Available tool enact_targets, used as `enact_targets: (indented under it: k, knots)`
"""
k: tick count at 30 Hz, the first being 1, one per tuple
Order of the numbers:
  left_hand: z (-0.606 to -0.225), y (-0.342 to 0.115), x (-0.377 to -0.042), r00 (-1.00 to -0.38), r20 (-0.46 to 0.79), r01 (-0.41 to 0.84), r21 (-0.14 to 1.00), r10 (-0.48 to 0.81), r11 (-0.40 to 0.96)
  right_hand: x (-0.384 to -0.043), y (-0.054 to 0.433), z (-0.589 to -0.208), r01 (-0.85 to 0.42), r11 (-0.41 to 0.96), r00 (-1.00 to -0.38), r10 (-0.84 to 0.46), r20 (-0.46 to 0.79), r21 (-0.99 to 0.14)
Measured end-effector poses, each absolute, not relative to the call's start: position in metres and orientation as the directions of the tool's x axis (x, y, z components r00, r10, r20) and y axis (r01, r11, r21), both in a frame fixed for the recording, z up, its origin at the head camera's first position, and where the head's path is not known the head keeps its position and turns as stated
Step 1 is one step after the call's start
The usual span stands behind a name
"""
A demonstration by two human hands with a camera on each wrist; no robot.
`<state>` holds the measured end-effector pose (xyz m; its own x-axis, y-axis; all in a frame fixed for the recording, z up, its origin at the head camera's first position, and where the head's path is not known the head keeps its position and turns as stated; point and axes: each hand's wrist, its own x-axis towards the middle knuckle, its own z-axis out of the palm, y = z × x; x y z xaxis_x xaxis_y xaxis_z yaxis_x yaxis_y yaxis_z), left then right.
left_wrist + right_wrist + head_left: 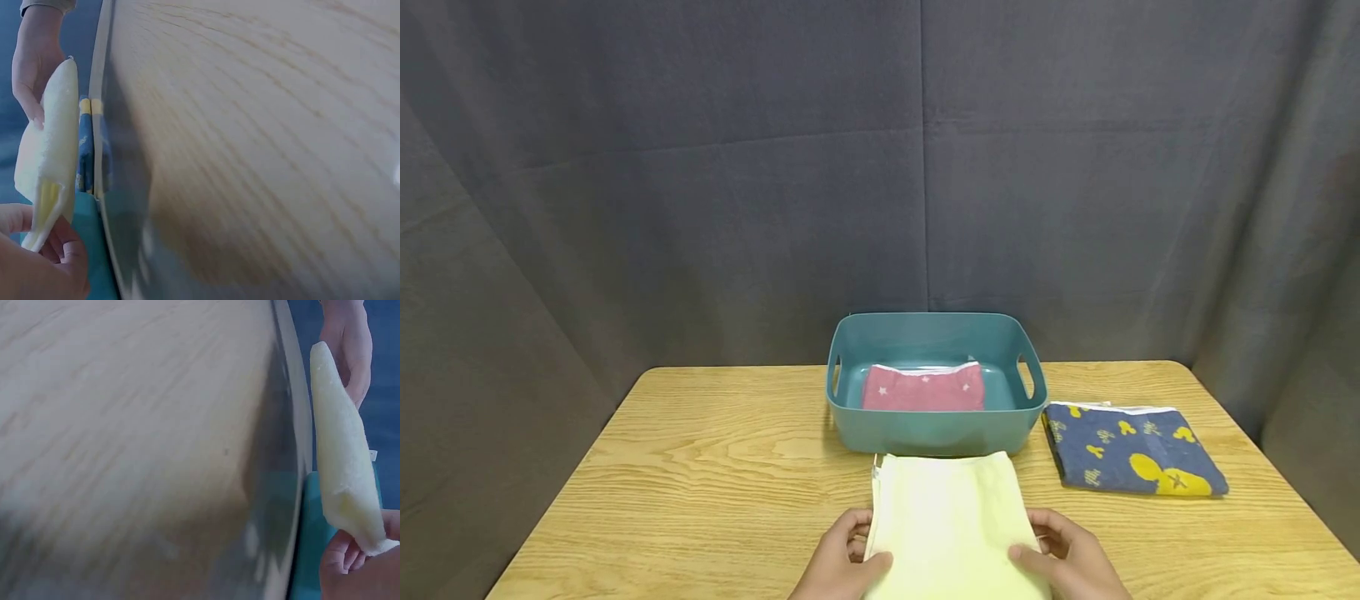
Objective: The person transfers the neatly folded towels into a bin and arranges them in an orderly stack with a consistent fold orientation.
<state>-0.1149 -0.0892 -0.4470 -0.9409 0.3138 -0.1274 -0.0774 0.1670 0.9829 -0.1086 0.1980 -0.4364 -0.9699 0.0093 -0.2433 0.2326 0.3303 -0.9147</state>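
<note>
A folded pale yellow towel (951, 525) is held up off the table between both hands, just in front of the teal bin. My left hand (846, 557) pinches its left edge, thumb on the near face and fingers behind. On the opposite edge my right hand (1067, 557) grips the same way. In the left wrist view the towel (56, 137) shows its folded layers, with the left hand (47, 256) at the lower end. The right wrist view has the right hand (362, 559) pinching a corner of the towel (344, 450).
The teal bin (936, 433) stands at the table's back middle, with a folded pink star-patterned towel (925, 392) inside. Right of it lies a folded blue towel with yellow figures (1135, 450). A grey curtain (737, 183) hangs behind the wooden table (700, 467).
</note>
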Motion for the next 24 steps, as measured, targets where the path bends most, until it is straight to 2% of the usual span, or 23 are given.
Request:
enact_targets:
  k: [3, 7, 9, 12, 24]
  knots:
    - [-0.441, -0.091, -0.114, -0.940, -0.125, -0.077, 0.984, 0.318, 0.159, -0.109, 0.202, -0.430, 0.273, 0.252, -0.956, -0.032, -0.290, -0.928]
    - [-0.435, -0.093, -0.113, -0.935, -0.140, -0.124, 0.990, 0.325, 0.071, -0.109, 0.205, -0.422, 0.398, 0.046, -0.907, -0.129, -0.400, -0.916]
    - [-0.432, -0.094, -0.113, -0.933, -0.142, -0.143, 0.990, 0.332, 0.022, -0.110, 0.206, -0.418, 0.432, -0.011, -0.891, -0.162, -0.425, -0.902]
    - [-0.426, -0.096, -0.113, -0.931, -0.135, -0.146, 0.989, 0.340, -0.007, -0.113, 0.205, -0.411, 0.435, 0.013, -0.890, -0.145, -0.433, -0.900]
    - [-0.395, -0.100, -0.119, -0.942, -0.102, -0.078, 0.993, 0.319, 0.088, -0.122, 0.205, -0.383, 0.339, 0.076, -0.935, -0.085, -0.345, -0.938]
